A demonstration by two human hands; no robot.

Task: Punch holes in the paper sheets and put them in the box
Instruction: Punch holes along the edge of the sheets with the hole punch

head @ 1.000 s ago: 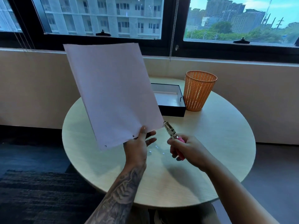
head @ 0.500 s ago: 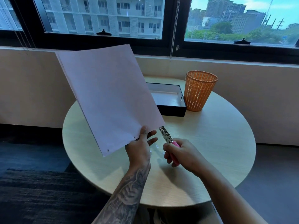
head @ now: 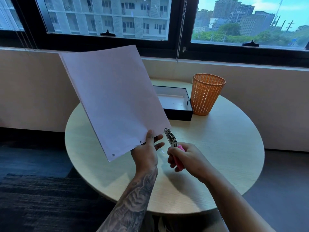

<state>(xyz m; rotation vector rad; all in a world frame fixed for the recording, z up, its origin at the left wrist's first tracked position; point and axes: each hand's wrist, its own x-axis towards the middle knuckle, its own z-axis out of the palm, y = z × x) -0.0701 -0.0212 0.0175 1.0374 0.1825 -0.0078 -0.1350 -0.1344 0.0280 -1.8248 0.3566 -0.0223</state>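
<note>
Paper sheets, a thin white stack (head: 113, 97), tilt above the round pale wooden table (head: 225, 148), two holes along the lower edge, which the left hand (head: 148, 153) pinches. The silver hole punch with pink handles (head: 171, 138), gripped in the right hand (head: 187, 158), points at the stack's free corner. Punching is likely the step in hand, and the next move needs that edge slid between its jaws. The open black rectangular box (head: 177, 113) lies behind.

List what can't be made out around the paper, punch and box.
All in the head view:
Black shallow box: left part hidden behind the white paper sheets.
Sheet count: edges too thin to tell.
Pink-handled metal hole punch: handles mostly wrapped by the right hand.
Left hand: fingers partly behind the sheets.
Orange mesh basket: contents hidden by its wall.
</note>
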